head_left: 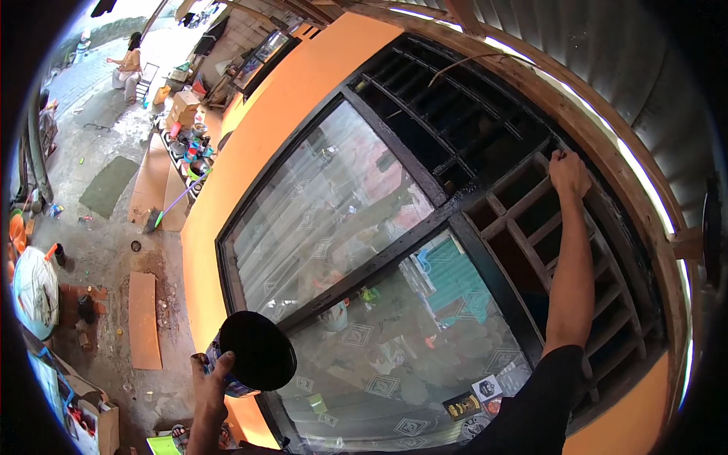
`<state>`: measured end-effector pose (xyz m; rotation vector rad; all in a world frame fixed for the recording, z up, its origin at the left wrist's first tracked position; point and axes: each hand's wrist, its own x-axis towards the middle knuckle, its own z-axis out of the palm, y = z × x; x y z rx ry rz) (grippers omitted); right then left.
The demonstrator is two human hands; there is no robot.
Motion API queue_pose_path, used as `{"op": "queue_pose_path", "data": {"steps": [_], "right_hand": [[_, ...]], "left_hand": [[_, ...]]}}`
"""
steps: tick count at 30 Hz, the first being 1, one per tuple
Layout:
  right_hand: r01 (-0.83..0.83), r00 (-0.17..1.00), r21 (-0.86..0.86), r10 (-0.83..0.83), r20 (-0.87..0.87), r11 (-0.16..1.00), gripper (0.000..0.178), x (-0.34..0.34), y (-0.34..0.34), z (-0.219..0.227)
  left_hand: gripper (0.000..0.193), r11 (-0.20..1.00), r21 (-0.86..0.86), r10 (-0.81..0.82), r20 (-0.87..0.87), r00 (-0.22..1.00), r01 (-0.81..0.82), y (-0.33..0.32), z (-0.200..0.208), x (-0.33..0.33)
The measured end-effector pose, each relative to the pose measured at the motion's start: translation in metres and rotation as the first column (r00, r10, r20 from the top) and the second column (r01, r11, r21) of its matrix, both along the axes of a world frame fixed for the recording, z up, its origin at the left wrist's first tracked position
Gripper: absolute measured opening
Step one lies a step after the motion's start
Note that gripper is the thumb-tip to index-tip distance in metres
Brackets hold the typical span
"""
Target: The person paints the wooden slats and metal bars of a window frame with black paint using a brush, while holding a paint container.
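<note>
My left hand (pixel 212 373) grips a can (pixel 262 353) by its side, the thumb at the rim. The can is tilted so its black inside shows, in front of the lower left corner of a window. My right hand (pixel 570 174) is raised to the top of the window's wooden lattice (pixel 523 203), fingers closed; whatever they hold is hidden. Glossy black covers the lattice bars (pixel 447 114) to the left of that hand, while those below and around it look bare grey-brown. The dark window frame (pixel 447 211) surrounds two glass panes (pixel 326 205) with reflections and stickers.
An orange wall (pixel 341 49) surrounds the window. Overhead run a wooden beam (pixel 607 121) and corrugated sheets (pixel 644 68). On the concrete floor at left are a cardboard strip (pixel 142 320), a purple-handled broom (pixel 178 202) and piled household items (pixel 193 148). A person (pixel 129 70) sits far off.
</note>
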<state>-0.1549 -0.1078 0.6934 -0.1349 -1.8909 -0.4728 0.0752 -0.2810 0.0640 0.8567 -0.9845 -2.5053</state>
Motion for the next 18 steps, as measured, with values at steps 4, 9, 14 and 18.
{"op": "queue_pose_path", "data": {"steps": [4,9,14,18], "right_hand": [[-0.173,0.981,0.003,0.172,-0.085,0.985,0.041,0.006,0.006,-0.006],[-0.235,0.923,0.199,0.283,-0.260,0.951,0.041,0.010,0.023,-0.022],[-0.106,0.981,0.162,0.129,-0.142,0.981,0.040,0.000,0.021,-0.030],[-0.015,1.000,0.170,0.019,-0.025,0.985,0.040,-0.008,0.014,-0.010]], "left_hand": [[0.082,0.999,0.046,-0.025,-0.040,0.999,0.026,-0.004,0.014,0.004],[0.080,0.999,0.012,-0.042,-0.010,0.999,0.042,-0.001,0.011,-0.004],[0.080,0.997,0.014,-0.073,-0.019,0.997,0.073,0.004,0.006,-0.013],[0.080,0.997,0.012,-0.074,-0.014,0.997,0.074,0.008,0.005,-0.014]]}}
